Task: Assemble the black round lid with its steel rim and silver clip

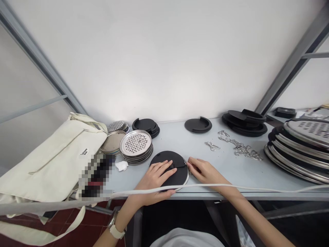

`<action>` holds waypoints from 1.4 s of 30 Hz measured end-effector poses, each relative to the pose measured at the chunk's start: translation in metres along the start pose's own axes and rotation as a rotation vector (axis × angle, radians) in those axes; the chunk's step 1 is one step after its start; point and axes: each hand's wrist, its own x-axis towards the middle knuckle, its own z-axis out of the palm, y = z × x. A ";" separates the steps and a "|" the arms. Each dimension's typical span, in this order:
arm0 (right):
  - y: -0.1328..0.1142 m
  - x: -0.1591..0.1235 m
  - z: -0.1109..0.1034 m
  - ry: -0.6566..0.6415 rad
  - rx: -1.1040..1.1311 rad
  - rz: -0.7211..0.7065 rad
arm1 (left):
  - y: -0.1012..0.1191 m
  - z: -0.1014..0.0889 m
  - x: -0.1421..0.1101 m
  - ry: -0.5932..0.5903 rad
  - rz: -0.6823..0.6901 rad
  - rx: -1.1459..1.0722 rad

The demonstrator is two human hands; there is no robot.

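Observation:
A round black disc with a silver rim [177, 180] lies near the front edge of the table. My left hand [155, 178] rests on it with fingers stretched out over its black face and the thumb at the near edge. At the disc's right rim, my right hand [200, 168] has thumb and forefinger pinched together. A bit of bright wire, seemingly a small wire clip [185, 162], shows beside those fingertips; most of it is hidden.
Perforated metal grater discs [136, 143] are stacked at left beside a cream bag [53, 157]. Black round holders [198, 125] stand along the wall. Loose wire clips [243, 150] lie at right, near a tall stack of rimmed discs [300, 151]. A white cable [205, 185] crosses in front.

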 end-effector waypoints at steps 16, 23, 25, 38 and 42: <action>0.004 0.001 0.003 -0.022 -0.040 -0.003 | 0.001 -0.001 0.000 0.005 -0.002 0.001; 0.004 0.002 0.004 -0.020 -0.043 0.013 | 0.000 0.000 0.000 0.005 -0.004 0.001; 0.004 0.002 0.004 -0.014 -0.049 0.017 | 0.000 0.001 0.000 0.002 -0.006 0.002; 0.000 0.002 0.002 -0.008 0.007 0.018 | 0.003 -0.001 0.000 0.029 -0.013 0.001; -0.003 0.006 0.009 0.062 0.087 0.155 | 0.002 0.000 0.001 0.033 -0.004 -0.003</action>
